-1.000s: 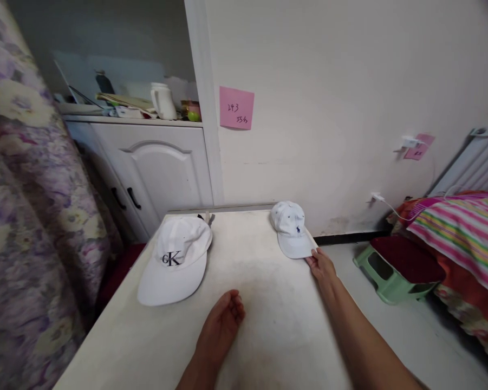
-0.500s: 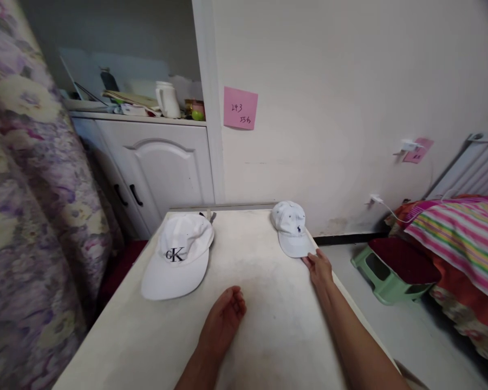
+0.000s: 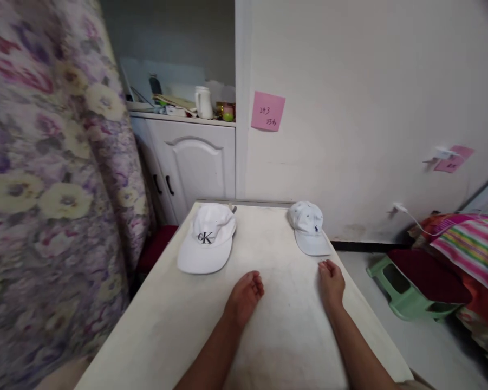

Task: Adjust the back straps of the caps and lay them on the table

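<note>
A white baseball cap with black CK lettering [image 3: 207, 244] lies at the far left of the white table [image 3: 276, 325], its brim toward me. At the far right corner sits a smaller pale cap with a dark horse emblem [image 3: 308, 225], brim also facing me. My right hand [image 3: 332, 284] is just in front of that brim, a small gap away, its fingers curled in and holding nothing. My left hand [image 3: 246, 298] rests over the middle of the table, fingers loosely closed with nothing in them.
A plain wall with a pink note [image 3: 268, 111] stands behind the table. A floral curtain [image 3: 65, 189] hangs at the left, beside a white cabinet [image 3: 199, 157] with a white jug [image 3: 203, 102]. On the right floor is a green stool [image 3: 418, 284] near a bed with striped covers [image 3: 471, 244].
My right hand has let go of the small cap's brim and drawn back toward me. The view has swung left, so everything sits further right. Both caps remain in place.
</note>
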The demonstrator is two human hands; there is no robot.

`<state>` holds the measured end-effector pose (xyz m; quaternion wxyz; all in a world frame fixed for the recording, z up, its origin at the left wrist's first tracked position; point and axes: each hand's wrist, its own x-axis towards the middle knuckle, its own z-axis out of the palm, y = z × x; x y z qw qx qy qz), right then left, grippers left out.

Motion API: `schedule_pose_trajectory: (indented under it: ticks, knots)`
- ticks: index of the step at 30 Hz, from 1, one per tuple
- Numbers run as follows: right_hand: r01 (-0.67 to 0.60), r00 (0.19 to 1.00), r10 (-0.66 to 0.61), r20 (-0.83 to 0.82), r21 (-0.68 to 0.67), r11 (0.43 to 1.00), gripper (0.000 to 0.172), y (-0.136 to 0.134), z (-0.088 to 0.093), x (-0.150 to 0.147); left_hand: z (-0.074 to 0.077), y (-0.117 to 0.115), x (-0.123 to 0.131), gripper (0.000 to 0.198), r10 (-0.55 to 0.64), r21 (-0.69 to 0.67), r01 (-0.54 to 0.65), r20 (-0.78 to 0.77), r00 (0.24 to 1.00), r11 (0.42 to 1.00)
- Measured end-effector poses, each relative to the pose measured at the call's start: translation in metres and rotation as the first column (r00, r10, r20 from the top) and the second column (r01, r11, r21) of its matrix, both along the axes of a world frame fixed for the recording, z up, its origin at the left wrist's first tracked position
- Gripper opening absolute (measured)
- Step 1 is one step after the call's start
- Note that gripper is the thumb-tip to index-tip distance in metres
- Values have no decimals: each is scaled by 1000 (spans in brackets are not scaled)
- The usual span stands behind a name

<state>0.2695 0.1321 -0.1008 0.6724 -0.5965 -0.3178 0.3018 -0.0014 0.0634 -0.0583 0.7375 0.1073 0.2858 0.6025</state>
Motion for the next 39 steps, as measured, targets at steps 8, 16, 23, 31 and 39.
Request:
schedule_pose_trajectory:
  ticks: [8,16,23,31,39]
  knots:
    - [-190,932,206,297,-82,978,17,-34,7,-21,-3,-20,-14,10,152,30,-152,-22,988,988]
    - [-273,901,293,319,-107,956,20,-28,5,-19,0,-37,-88,27,517,89,-510,-92,851,855]
    - [-321,900,334,278,-92,943,21,-28,0,-18,-4,-24,-89,32,623,153,-604,-177,762,782]
    - [-396,889,403,217,-74,915,22,-28,-1,-19,-8,-24,-88,29,611,190,-581,-249,751,791]
    - [-407,892,413,184,-68,911,23,-26,-3,-18,-4,-26,-79,42,638,270,-578,-338,692,770]
